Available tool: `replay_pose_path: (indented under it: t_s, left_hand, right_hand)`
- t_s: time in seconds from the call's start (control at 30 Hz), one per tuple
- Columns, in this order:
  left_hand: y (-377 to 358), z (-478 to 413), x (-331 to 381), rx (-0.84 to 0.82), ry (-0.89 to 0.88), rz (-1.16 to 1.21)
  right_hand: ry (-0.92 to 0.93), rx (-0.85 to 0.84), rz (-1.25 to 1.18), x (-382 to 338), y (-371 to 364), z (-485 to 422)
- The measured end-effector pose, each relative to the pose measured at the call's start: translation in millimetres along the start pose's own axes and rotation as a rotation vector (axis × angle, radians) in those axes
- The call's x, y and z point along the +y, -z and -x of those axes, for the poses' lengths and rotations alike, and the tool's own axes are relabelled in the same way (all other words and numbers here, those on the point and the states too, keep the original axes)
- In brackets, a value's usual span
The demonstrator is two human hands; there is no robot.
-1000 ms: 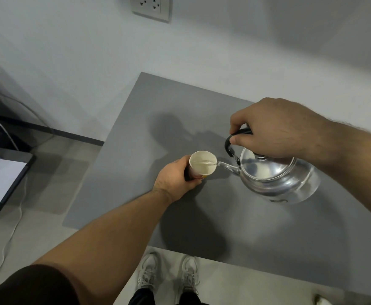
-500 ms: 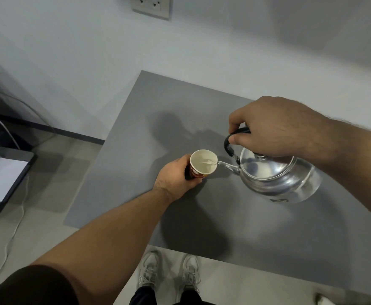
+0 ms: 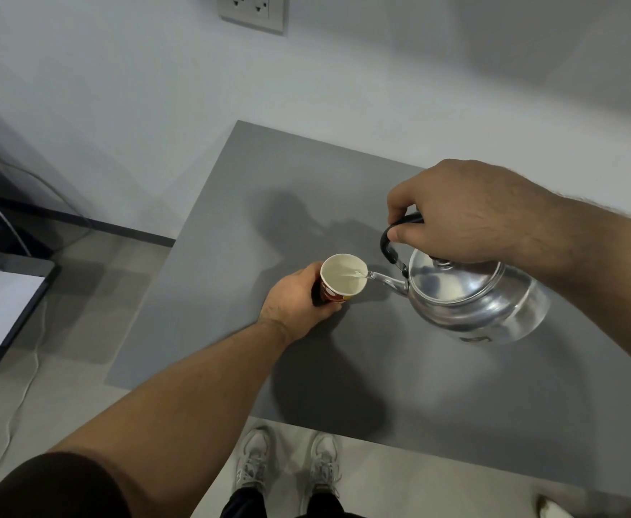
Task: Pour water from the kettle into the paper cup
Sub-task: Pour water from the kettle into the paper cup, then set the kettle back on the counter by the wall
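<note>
Right hand (image 3: 467, 211) is closed round the black handle (image 3: 390, 239) of the kettle (image 3: 471, 297), gripping from above so that the wrist alone governs the tilt. Kettle is held clear of the table (image 3: 231, 226), canted down toward the person's left, which puts the spout (image 3: 383, 279) lower than the body and lets water run out. Spout tip sits at the right edge of the cup's rim, and a thin clear stream crosses into the opening. Cup (image 3: 340, 280) stands upright on the table, left of the kettle and near the table's middle. Left hand (image 3: 299, 300) is wrapped round the cup's wall from the left side, fingers closed on it; in my judgement this steadies a light paper vessel against the push of the stream and against tipping. Pale interior shows some water, but the level cannot be read. Pouring appears to be in progress. Main risk is overshoot: a steeper tilt could send water past the rim onto the table or the left hand.
</note>
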State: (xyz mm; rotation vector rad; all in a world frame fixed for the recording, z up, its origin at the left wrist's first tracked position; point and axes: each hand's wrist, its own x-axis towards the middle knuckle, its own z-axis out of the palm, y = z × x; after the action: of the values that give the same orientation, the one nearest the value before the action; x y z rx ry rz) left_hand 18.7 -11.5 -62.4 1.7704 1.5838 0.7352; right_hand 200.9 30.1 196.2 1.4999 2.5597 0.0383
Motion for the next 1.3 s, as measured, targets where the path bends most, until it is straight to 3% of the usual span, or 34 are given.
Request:
replay_pose_path:
  t_s: [0.63, 0.97, 1.3]
  left_hand:
    - [-2.4, -2.1, -4.9, -0.005, 0.000, -0.003]
    - [0.2, 2.5, -4.9, -0.016, 0.019, 0.006]
    - [-1.3, -0.4, -13.7, -0.042, 0.094, -0.001]
  right_hand:
    - [-0.033, 0.064, -0.117, 10.1, -17.7, 10.4]
    - [-0.298, 0.079, -0.489, 55.3, -50.6, 39.7]
    - [-0.485, 0.316, -0.784, 128.6, -72.4, 9.4]
